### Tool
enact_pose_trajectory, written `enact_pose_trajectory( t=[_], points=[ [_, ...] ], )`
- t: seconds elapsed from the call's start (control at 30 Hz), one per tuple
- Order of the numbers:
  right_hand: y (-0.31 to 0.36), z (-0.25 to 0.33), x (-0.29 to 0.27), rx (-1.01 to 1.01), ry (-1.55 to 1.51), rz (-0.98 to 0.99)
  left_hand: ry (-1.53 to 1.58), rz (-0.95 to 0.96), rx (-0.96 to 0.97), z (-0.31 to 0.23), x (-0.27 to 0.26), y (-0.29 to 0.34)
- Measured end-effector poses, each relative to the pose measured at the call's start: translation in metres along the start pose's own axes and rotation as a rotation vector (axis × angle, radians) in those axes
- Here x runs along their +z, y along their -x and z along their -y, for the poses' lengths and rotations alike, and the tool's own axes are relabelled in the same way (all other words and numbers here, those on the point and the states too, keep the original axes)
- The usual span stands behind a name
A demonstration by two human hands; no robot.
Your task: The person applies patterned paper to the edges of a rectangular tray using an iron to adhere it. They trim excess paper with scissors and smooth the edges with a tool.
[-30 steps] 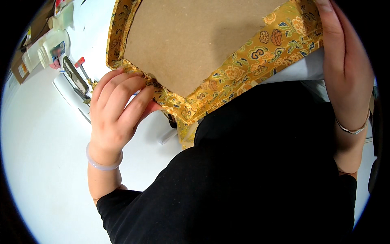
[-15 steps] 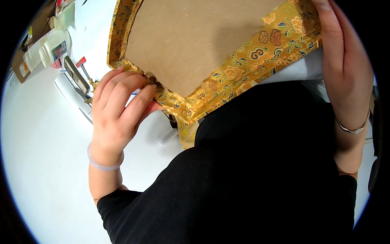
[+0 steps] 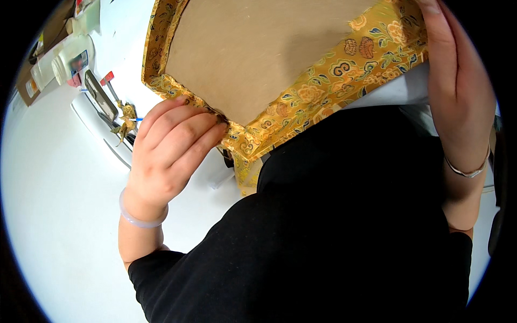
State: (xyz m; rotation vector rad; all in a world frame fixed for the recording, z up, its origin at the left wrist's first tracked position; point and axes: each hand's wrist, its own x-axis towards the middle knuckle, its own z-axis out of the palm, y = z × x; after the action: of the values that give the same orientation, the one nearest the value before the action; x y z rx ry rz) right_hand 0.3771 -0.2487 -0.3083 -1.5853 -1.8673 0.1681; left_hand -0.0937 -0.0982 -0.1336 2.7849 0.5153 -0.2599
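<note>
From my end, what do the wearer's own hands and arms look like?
The left hand is ungloved, with a smooth, rounded, pale lavender bangle at the wrist. The right hand is ungloved too, with a thin, silver-coloured bracelet. Both arms come out of the short sleeves of a plain black top.

Brown board (image 3: 242,59), gold cloth (image 3: 339,75), right hand (image 3: 449,70) cut off by top edge; left hand (image 3: 175,142): thumb hidden.

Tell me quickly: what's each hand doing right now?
Left hand: closed on the gold, floral-patterned fabric border.
Right hand: at the border's right end; grip cannot be told, partly out of view.
</note>
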Motion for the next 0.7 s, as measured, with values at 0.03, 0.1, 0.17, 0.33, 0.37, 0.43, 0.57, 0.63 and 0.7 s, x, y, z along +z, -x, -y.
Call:
enact_pose_trajectory(
  t=[0.03, 0.1, 0.17, 0.33, 0.37, 0.43, 0.57, 0.63, 0.7],
  points=[
    [0.001, -0.002, -0.001, -0.004, -0.003, 0.000, -0.015, 0.017, 0.005, -0.001, -0.001, 0.000],
    [-0.008, 0.005, 0.005, -0.003, -0.007, -0.004, 0.025, -0.042, 0.021, -0.002, 0.002, 0.005],
    [-0.006, -0.001, 0.002, -0.002, -0.007, -0.004, 0.058, -0.072, 0.020, -0.004, 0.005, 0.008],
    [-0.021, 0.010, 0.012, -0.013, -0.001, 0.004, 0.061, -0.006, -0.012, -0.012, 0.000, 0.001],
    [-0.021, 0.009, 0.011, -0.016, -0.002, 0.003, 0.050, 0.011, -0.008, -0.012, -0.002, -0.001],
    [-0.021, 0.005, 0.013, -0.022, -0.005, 0.000, 0.028, 0.045, -0.001, -0.012, -0.005, -0.004],
    [-0.011, -0.006, 0.010, -0.008, 0.000, -0.009, 0.028, -0.022, 0.028, -0.013, 0.001, 0.003],
    [-0.004, -0.010, 0.009, 0.005, 0.005, -0.013, 0.029, -0.117, 0.084, -0.017, 0.008, 0.010],
    [0.001, -0.016, 0.004, 0.004, 0.006, -0.014, 0.028, -0.114, 0.092, -0.018, 0.009, 0.008]
  ],
)
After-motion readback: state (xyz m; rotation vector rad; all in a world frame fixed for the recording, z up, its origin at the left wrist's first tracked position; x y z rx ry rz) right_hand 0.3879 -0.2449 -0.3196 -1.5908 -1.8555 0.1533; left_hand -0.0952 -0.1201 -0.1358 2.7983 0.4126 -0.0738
